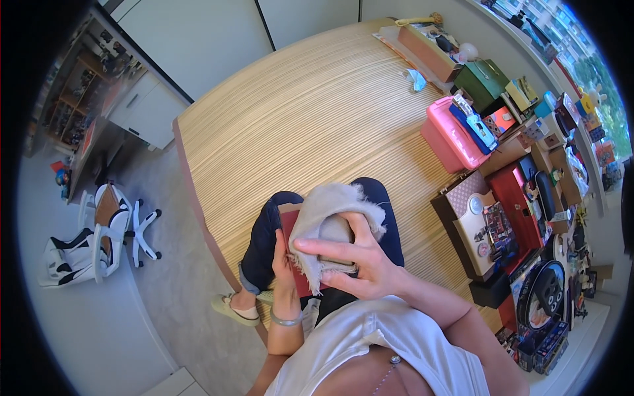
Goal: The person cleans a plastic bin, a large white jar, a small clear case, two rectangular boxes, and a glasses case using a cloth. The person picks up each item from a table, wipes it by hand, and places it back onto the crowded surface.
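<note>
A greyish-beige cloth (pixel 327 201) with frayed edges lies bunched and folded over a flat red thing (pixel 290 223) above my lap. Most of the red thing is under the cloth, so I cannot tell whether it is a box or a book. My left hand (pixel 282 264) grips its left side, with the fingers partly hidden behind it. From the right, my right hand (pixel 366 267) holds the cloth, one finger stretched across it, another tucked into a fold and the thumb at its lower edge.
I sit over a ribbed wooden platform (pixel 284 112). A pink storage box (pixel 449 138), a green box (pixel 479 82) and open cases (pixel 462 204) line its right side. A crumpled blue-white piece (pixel 416 80) lies farther back. At the left, a white office chair (pixel 99 231) stands on the grey floor.
</note>
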Action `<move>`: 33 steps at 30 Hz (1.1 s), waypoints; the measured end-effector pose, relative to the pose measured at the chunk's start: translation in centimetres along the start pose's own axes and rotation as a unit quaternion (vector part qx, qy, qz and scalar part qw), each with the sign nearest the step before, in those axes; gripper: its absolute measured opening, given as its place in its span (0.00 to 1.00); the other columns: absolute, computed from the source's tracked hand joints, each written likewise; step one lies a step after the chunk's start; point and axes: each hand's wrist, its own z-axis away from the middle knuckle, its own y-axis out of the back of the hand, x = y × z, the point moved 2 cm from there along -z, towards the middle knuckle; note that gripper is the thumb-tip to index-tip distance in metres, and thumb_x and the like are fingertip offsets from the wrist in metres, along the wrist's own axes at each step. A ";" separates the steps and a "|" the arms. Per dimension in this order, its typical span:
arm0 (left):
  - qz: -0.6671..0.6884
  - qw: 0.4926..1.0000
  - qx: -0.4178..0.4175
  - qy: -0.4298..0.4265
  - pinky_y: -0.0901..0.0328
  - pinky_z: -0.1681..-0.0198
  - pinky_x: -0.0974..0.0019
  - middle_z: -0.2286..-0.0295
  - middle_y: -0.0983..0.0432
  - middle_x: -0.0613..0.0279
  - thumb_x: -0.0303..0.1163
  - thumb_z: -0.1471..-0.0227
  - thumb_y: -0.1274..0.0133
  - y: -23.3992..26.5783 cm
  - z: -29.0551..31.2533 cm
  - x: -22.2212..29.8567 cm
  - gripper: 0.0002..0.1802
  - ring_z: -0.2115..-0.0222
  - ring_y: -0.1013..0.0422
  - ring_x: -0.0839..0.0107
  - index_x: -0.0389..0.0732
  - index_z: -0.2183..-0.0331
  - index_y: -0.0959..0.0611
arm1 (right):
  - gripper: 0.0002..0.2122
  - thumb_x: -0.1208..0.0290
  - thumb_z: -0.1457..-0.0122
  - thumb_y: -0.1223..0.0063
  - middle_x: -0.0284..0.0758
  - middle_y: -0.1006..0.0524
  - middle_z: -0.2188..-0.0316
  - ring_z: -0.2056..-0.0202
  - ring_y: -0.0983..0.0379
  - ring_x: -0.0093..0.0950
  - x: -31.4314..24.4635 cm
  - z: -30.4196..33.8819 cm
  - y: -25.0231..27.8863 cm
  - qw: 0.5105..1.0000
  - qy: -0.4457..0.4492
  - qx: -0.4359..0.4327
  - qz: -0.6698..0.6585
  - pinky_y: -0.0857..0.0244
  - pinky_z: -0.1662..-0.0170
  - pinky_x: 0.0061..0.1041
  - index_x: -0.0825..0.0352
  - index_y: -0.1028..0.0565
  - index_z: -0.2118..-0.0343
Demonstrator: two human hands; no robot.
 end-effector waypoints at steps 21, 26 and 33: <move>0.153 0.984 0.011 0.088 0.36 0.48 0.56 0.49 0.30 0.54 0.56 0.39 0.67 2.6 1.0 -1.3 0.33 0.50 0.32 0.60 0.40 0.45 0.32 | 0.19 0.60 0.38 0.58 0.44 0.32 0.47 0.43 0.41 0.40 5.0 3.7 1.8 0.969 -0.160 0.039 -0.186 0.50 0.39 0.34 0.67 0.26 0.50; -0.196 0.963 0.184 0.020 0.34 0.50 0.63 0.48 0.31 0.55 0.52 0.37 0.68 9.1 3.5 -3.4 0.31 0.52 0.30 0.64 0.38 0.43 0.34 | 0.13 0.72 0.45 0.44 0.44 0.38 0.49 0.43 0.48 0.37 3.7 2.3 -1.4 0.996 -0.081 -0.038 0.022 0.56 0.39 0.35 0.59 0.21 0.56; -0.101 0.981 0.142 0.090 0.37 0.48 0.66 0.51 0.29 0.57 0.46 0.36 0.63 2.2 2.6 -2.1 0.27 0.53 0.31 0.70 0.37 0.45 0.33 | 0.23 0.60 0.32 0.64 0.33 0.34 0.46 0.48 0.36 0.21 9.1 2.9 -2.3 0.850 -0.287 0.183 -0.402 0.42 0.45 0.23 0.65 0.45 0.38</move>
